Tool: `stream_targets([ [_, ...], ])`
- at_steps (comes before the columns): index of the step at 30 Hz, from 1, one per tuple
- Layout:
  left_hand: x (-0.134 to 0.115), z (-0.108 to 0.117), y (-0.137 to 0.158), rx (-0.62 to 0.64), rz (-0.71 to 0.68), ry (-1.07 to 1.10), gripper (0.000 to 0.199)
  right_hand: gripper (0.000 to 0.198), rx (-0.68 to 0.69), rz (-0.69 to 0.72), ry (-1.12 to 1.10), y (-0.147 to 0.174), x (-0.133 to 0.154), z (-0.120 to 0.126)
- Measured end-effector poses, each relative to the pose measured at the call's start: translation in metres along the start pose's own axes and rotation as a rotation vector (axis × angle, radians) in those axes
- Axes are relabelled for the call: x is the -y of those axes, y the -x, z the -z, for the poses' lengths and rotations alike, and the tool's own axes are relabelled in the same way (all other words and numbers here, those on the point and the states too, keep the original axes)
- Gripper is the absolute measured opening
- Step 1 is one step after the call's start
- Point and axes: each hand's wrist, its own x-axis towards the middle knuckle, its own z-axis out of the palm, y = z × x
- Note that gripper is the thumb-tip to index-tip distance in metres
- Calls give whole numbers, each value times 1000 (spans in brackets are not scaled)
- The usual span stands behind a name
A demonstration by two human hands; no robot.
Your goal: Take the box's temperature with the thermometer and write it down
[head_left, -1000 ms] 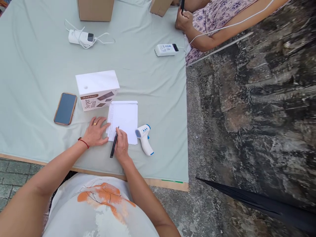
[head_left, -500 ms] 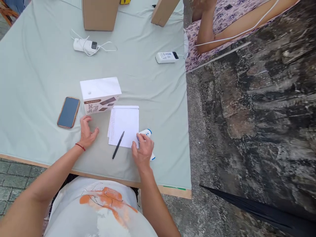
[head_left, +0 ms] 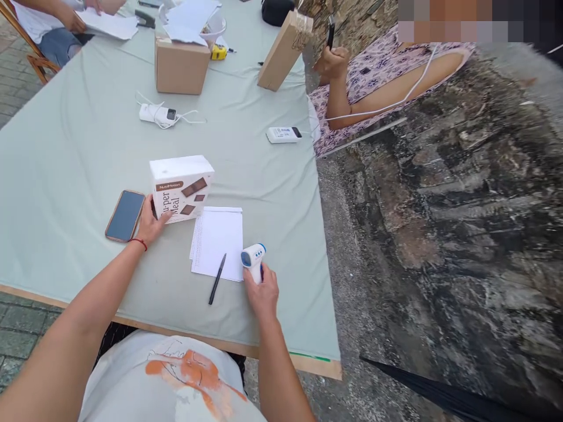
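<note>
My right hand [head_left: 264, 293] is wrapped round the handle of a white and blue infrared thermometer [head_left: 254, 256], its small screen facing me. A white cardboard box printed with brown bars [head_left: 185, 193] stands on the table, and my left hand [head_left: 152, 225] grips its lower left corner, thumb on the front and fingers round the side. Between my hands lies a stack of white paper [head_left: 220, 234] with a black pen [head_left: 217, 278] across its lower edge. Left of the box rests a smartphone [head_left: 125, 215] with a dark screen.
Farther back are two white corded devices [head_left: 157, 114] [head_left: 284, 135], a brown carton [head_left: 181, 67] with papers on top, a yellow tape measure [head_left: 219, 52] and a tall brown box [head_left: 284, 53]. One person [head_left: 57, 23] sits back left; another [head_left: 338, 105] sits at the right edge.
My right hand has taken hold of the thermometer and raised it upright. My left hand has closed on the box, whose front now shows more. The view has tipped up, showing more of the far table.
</note>
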Motion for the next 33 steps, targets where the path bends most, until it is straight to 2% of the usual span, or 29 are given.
stream_targets([
  [2, -5, 3, 6, 7, 8, 63, 75, 67, -35, 4, -178, 6, 18, -4],
  [4, -10, 4, 9, 39, -6, 62, 72, 59, 3, 20, -351, 13, 39, -11],
  [7, -12, 2, 10, 32, -44, -21, 69, 46, 224, 64, -569, 23, 75, -24],
  [10, -12, 0, 9, 18, -64, -55, 68, 41, 428, 120, -668, 27, 107, -39],
  [14, -13, 0, 9, 30, -66, -33, 66, 40, 512, 174, -686, 25, 134, -58],
  [20, -11, -1, 12, 27, -45, -35, 67, 41, 535, 161, -695, 17, 144, -74],
  [33, -15, -1, 12, 41, -27, -51, 68, 43, 521, 126, -658, 20, 145, -76],
])
